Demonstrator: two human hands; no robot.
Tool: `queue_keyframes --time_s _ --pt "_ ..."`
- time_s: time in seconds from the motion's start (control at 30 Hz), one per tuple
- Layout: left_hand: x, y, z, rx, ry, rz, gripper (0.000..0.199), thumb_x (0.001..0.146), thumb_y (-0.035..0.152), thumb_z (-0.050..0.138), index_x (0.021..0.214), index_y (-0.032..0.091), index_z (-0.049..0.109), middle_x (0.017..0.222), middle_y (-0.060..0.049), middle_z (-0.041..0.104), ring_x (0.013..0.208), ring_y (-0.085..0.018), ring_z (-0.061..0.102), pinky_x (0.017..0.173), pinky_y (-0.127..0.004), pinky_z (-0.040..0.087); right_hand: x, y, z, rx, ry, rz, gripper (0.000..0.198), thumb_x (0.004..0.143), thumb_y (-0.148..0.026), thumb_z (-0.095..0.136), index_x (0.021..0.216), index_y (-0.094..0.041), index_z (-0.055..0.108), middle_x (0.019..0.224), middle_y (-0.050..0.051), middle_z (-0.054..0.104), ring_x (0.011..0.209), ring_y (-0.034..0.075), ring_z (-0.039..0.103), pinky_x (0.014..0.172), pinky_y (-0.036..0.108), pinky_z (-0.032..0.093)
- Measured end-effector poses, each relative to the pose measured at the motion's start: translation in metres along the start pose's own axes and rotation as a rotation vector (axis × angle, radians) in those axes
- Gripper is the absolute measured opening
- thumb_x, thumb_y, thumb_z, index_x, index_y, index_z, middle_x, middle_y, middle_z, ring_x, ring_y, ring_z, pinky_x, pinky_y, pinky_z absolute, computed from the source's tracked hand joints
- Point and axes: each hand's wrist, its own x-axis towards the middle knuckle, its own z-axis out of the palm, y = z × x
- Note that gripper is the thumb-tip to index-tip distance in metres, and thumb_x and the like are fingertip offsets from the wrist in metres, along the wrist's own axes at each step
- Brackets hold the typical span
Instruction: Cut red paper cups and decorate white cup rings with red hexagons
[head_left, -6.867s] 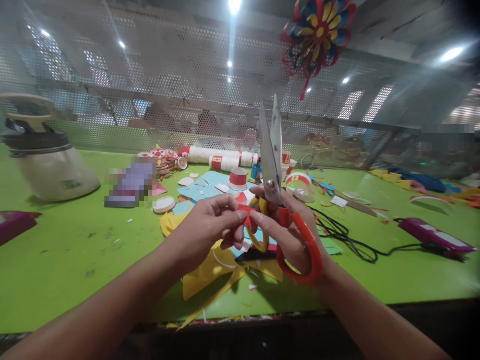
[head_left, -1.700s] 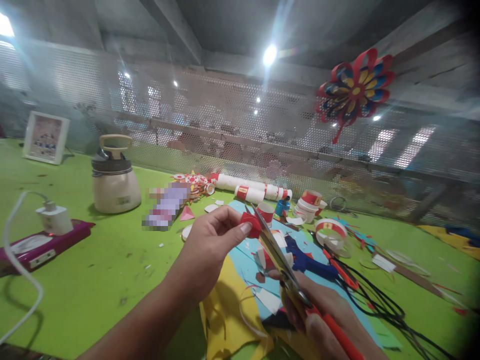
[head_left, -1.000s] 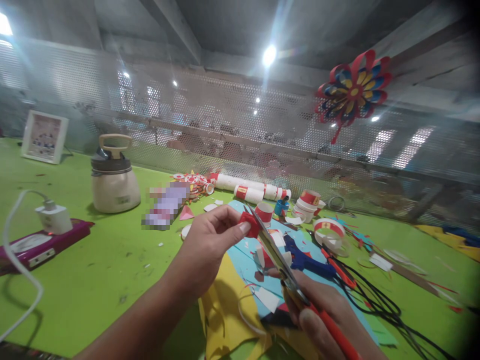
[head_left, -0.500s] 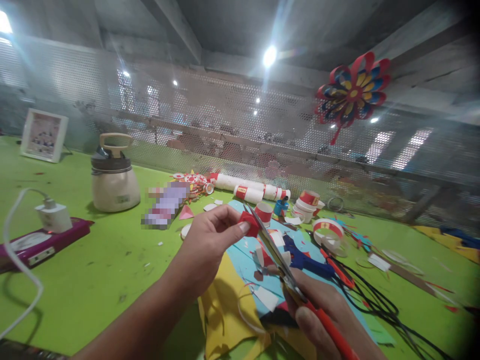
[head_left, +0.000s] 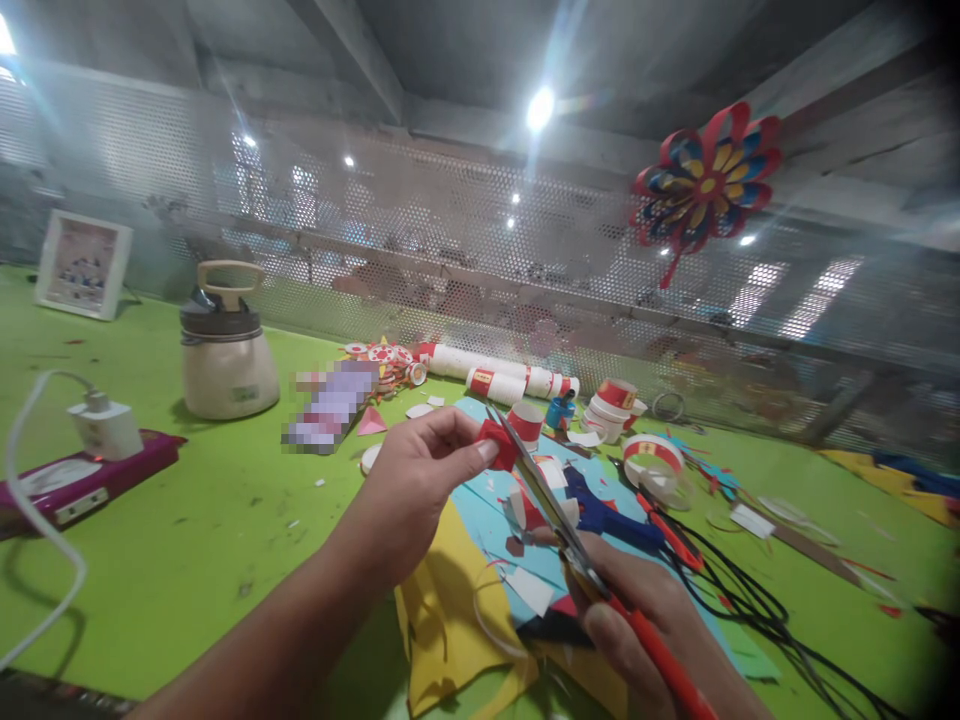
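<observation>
Bright green table top (head_left: 225,540) spreads beneath our arms, and a grey perforated metal screen (head_left: 420,230) runs along its far edge. Above the table's middle, we pinch a small red paper piece (head_left: 495,435) between thumb and fingers of our left hand (head_left: 416,490). Our right hand (head_left: 652,590) grasps long steel scissors with orange-red handles (head_left: 577,558), their slim blades slanting up and meeting the piece's right side; we cannot tell how deep it sits between them.

Just behind the blade tips stands a red-and-white paper cup (head_left: 526,427). Beneath the blades lies a light blue paper sheet (head_left: 476,510), partly covered by a crumpled yellow sheet (head_left: 454,620) reaching toward us. Room is tighter on our right, where a dark blue pistol-shaped tool (head_left: 611,515) lies just beside the scissors and looped black cable (head_left: 757,570) spreads beyond our wrist. Leftward, a wide green stretch with small white scraps separates our forearm from a cream jug with a dark lid (head_left: 229,375) and a long purple power strip (head_left: 97,485) near the left edge of our view.
</observation>
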Motion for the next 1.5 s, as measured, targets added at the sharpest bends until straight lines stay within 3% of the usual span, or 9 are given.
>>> queue_keyframes --time_s 0.6,1.13,1.5 --pt "0.0009 0.0015 0.0010 -0.006 0.024 -0.024 0.011 0.068 0.020 0.073 0.066 0.013 0.065 0.068 -0.003 0.067 0.069 -0.014 0.059 0.074 -0.029 0.041 0.0004 0.0005 -0.0037 0.021 -0.091 0.015 0.053 0.089 -0.058 0.037 0.111 -0.017 0.061 0.062 0.002 0.055 0.056 0.018 0.053 0.058 0.026 0.046" --pt "0.0002 0.0015 0.0009 0.024 0.020 -0.005 0.012 0.068 0.021 0.072 0.065 0.014 0.064 0.069 -0.004 0.067 0.069 -0.015 0.056 0.074 -0.030 0.040 -0.0002 -0.0003 -0.0007 0.067 -0.039 0.047 0.050 0.086 -0.059 0.041 0.104 -0.020 0.065 0.055 0.001 0.053 0.051 0.019 0.052 0.056 0.027 0.046" --pt "-0.0005 0.0056 0.0031 -0.020 -0.001 -0.055 0.014 0.066 0.021 0.074 0.064 0.014 0.062 0.067 -0.003 0.065 0.067 -0.015 0.056 0.071 -0.030 0.040 0.0003 -0.0014 -0.0004 0.060 -0.057 0.031 0.044 0.089 -0.055 0.039 0.099 -0.019 0.062 0.062 0.001 0.052 0.059 0.019 0.054 0.059 0.026 0.046"
